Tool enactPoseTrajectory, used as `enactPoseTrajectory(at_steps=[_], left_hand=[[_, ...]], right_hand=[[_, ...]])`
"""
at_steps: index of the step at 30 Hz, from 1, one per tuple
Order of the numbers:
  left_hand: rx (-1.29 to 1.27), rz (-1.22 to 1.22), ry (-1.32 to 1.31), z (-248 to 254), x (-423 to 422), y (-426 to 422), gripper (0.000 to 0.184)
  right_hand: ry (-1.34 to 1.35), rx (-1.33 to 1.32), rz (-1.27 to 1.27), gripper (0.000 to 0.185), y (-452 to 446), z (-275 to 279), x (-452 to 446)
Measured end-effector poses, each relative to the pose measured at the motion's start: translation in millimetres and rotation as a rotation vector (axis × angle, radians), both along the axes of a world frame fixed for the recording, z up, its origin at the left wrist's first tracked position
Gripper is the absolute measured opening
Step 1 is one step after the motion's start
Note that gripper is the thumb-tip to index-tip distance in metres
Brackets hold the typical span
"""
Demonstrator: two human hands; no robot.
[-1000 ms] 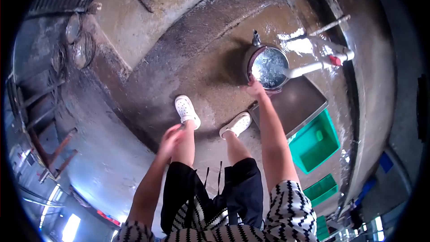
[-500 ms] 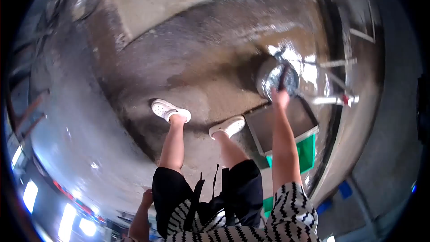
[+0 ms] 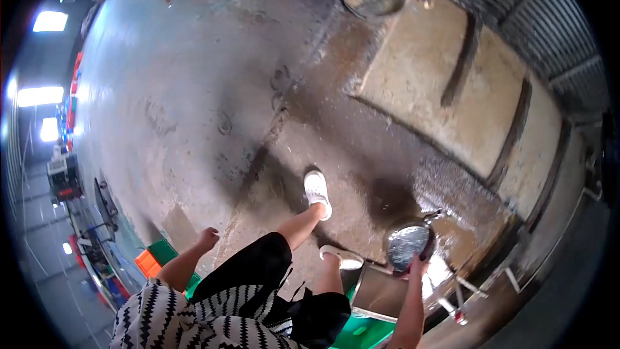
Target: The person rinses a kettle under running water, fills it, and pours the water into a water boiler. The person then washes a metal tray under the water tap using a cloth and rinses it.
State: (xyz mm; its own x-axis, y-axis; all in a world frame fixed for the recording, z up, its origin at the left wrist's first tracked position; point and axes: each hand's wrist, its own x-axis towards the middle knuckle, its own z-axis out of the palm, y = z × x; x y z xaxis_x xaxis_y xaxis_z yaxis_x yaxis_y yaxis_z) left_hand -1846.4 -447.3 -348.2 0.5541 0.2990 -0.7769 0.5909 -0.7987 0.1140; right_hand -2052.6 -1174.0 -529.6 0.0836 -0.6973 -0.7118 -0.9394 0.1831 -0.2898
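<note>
The metal pot [image 3: 408, 245] is at the near right, clear water in it, and your right hand [image 3: 418, 265] has its grip closed at the dark handle on the pot's near right side; whether the pot's base touches the wet floor [image 3: 381, 197], I cannot tell. A metal spout [image 3: 431, 218] sticks out at its far right. Just beside the pot on the near side is a metal tray [image 3: 378, 291], with a green crate [image 3: 361, 335] showing past its near edge, and a white pipe [image 3: 447, 305] with a red valve [image 3: 460, 318] lies to the right. Your left hand [image 3: 208, 239] hangs well apart from the pot, out to the left; how far open its grip is, I cannot tell
</note>
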Motion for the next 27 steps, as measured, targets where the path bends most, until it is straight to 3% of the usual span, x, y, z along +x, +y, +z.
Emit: enactPoseTrajectory(at_steps=[1,2,3,4,6,7,8,9,10,11,13,15,17,19,20,22,23,26,27], left_hand=[[0.057,-0.121,-0.051,-2.3,9.5,-12.6,0.03],[0.028,-0.136,-0.066,1.4,23.3,-33.7,0.032],[-0.031,-0.07,0.014,12.7,47.0,-62.5,0.034],[-0.106,-0.108,0.03,14.7,64.5,-79.5,0.035],[-0.22,-0.083,0.08,20.2,93.1,-109.2,0.037],[-0.272,-0.034,0.082,103.0,147.7,-161.4,0.039],[-0.508,0.127,-0.075,6.0,111.4,-135.4,0.038],[-0.469,0.011,-0.091,24.4,141.5,-150.8,0.041],[-0.5,0.039,-0.071,39.2,169.3,-161.9,0.047],[-0.578,0.247,0.041,79.8,210.4,-176.7,0.051],[-0.864,0.623,-0.002,84.8,262.5,-188.6,0.048],[-1.545,1.068,0.038,88.5,316.8,-182.0,0.039],[-1.442,0.872,-0.062,137.3,394.7,-183.3,0.031],[-1.655,0.89,-0.091,185.4,475.1,-172.6,0.027],[-1.659,0.885,-0.113,205.1,511.8,-161.2,0.027],[-1.922,0.963,-0.255,233.2,582.5,-144.5,0.032],[-1.93,0.96,-0.281,238.5,616.8,-135.7,0.032],[-2.342,0.707,-0.195,270.2,713.4,-103.8,0.037],[-2.296,0.665,-0.215,298.0,743.2,-96.9,0.038]], right_hand=[[0.015,-0.033,0.05,0.05,29.0,64.7,67.5],[-0.014,0.078,0.061,0.055,42.8,95.3,102.1],[0.038,-0.002,0.291,0.053,49.4,92.3,112.1],[-0.23,0.088,0.138,0.046,69.4,122.8,149.6],[-0.238,0.243,0.136,0.021,112.5,235.0,257.6],[-0.392,0.281,0.219,0.017,130.7,271.7,293.6],[-0.428,0.287,0.268,0.016,151.3,312.2,338.8],[-0.302,0.27,0.443,0.014,171.3,366.6,390.8],[-0.423,0.299,0.468,0.013,185.9,386.7,431.1],[-0.53,0.338,0.486,0.011,199.5,404.7,461.9],[-0.613,0.32,0.69,0.01,235.1,474.8,546.9],[-0.714,0.385,0.77,0.011,275.6,544.7,618.8],[-0.729,0.356,1.03,0.01,305.5,604.1,691.7],[-0.887,0.526,1.1,0.009,334.2,643.2,768.1],[-0.843,0.523,1.14,0.009,351.8,674.7,803.7],[-0.91,0.688,1.216,0.013,383.0,716.1,879.3],[-0.939,0.794,1.227,0.016,398.0,736.2,918.7],[-0.86,0.888,1.327,0.027,438.1,798.6,1033.1],[-0.832,0.897,1.358,0.029,452.8,818.1,1066.4]])
